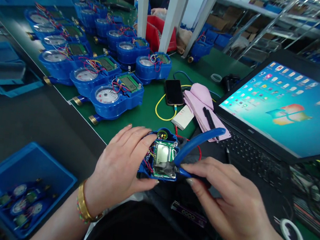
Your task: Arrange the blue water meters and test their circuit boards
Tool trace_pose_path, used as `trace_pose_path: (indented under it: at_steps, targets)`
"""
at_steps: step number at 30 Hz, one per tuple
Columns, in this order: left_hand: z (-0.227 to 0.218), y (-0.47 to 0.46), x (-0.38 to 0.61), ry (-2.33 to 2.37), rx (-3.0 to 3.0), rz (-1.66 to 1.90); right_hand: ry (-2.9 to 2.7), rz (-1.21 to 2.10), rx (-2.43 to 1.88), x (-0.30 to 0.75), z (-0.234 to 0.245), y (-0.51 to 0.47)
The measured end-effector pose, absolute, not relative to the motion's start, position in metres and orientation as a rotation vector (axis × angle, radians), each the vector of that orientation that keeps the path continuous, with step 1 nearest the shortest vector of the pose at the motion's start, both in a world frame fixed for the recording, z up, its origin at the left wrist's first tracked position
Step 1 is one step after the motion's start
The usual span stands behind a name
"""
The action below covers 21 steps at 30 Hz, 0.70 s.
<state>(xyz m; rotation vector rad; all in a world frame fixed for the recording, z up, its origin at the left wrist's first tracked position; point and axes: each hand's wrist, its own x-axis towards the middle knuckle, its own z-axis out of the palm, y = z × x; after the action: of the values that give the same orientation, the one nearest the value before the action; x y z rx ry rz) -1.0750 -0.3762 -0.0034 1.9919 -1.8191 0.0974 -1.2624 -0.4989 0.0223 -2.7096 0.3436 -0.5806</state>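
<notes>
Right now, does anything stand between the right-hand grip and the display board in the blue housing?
Yes: the blue-handled tool stands between the right-hand grip and the display board, its metal end over the board's lower part. Nothing visible stands between the left-hand grip and the blue housing, which it holds directly.

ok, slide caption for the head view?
Left hand holds an open blue meter unit while the right hand holds blue-handled pliers at its circuit board, near a Dell laptop.
</notes>
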Motion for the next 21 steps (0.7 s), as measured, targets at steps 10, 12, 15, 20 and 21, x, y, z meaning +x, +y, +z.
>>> trace_pose_path:
  at_steps: [10, 12, 15, 20, 21]
  targets:
    - [-0.0027, -0.3762, -1.0749, -1.816, 1.973, 0.095, 0.316, -0.653, -2.748, -1.2669, 0.0132, -0.492]
    - [-0.0036, -0.3759, -1.075, -1.81, 1.978, 0.094, 0.319, -0.655, -2.75, -1.2671, 0.0135, -0.4919]
    - [-0.0038, -0.3752, -1.0753, -1.814, 1.98, 0.084, 0.326, -0.656, -2.751, -1.2683, 0.014, -0.4912]
    - [-0.0028, -0.3754, -1.0754, -1.813, 1.988, 0.088, 0.351, -0.673, -2.746, -1.2685, 0.0141, -0.4886]
    - [-0.0029, -0.3756, -1.0753, -1.811, 1.99, 0.085, 0.361, -0.681, -2.745, -1.268, 0.014, -0.488]
